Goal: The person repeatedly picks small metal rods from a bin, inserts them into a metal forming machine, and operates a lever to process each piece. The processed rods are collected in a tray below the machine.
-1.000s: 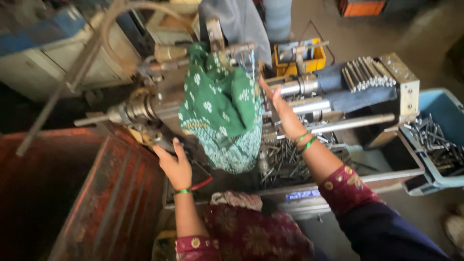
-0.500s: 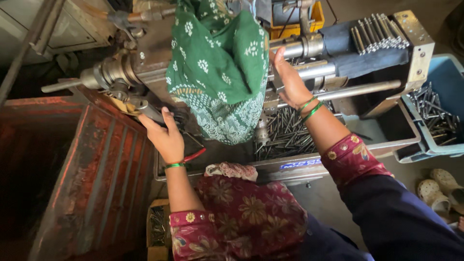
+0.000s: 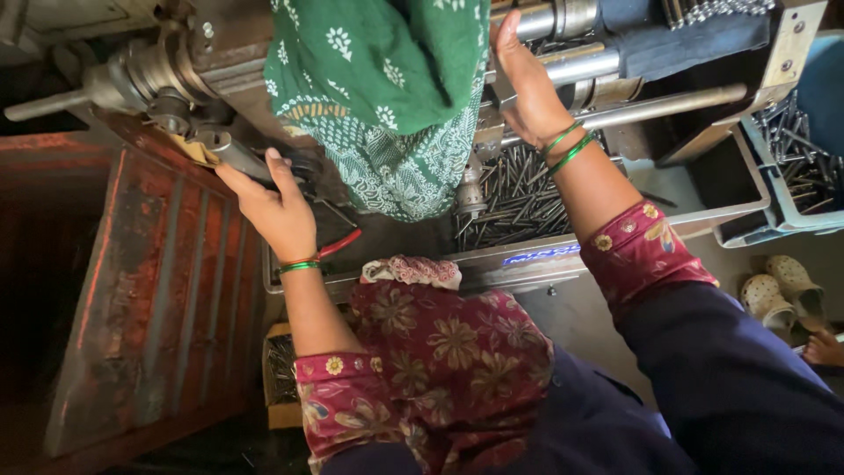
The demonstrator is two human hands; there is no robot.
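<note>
Two bare hands at work on a grey metal lathe-like machine (image 3: 176, 70), a green patterned cloth (image 3: 387, 97) hanging between them.

The left hand (image 3: 272, 211) curls its fingers (image 3: 280, 165) over a dark metal lever (image 3: 233, 149) below the spindle, gripping it. The right hand (image 3: 527, 88) rests closed around a machine part beside the shiny steel bars (image 3: 615, 62); what exactly it grips I cannot tell. Thin dark metal rods (image 3: 510, 198) lie heaped in the tray (image 3: 703, 189) beneath.

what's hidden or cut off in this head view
- Right hand: fingertips go behind the green cloth, so what they touch is hidden.
- Left hand: it covers the end of the metal lever; the grip is unclear.
- Machine: its top is cut off by the upper edge.
- Blue bin: cut off by the right edge.
- Pins: too small to tell apart.
</note>
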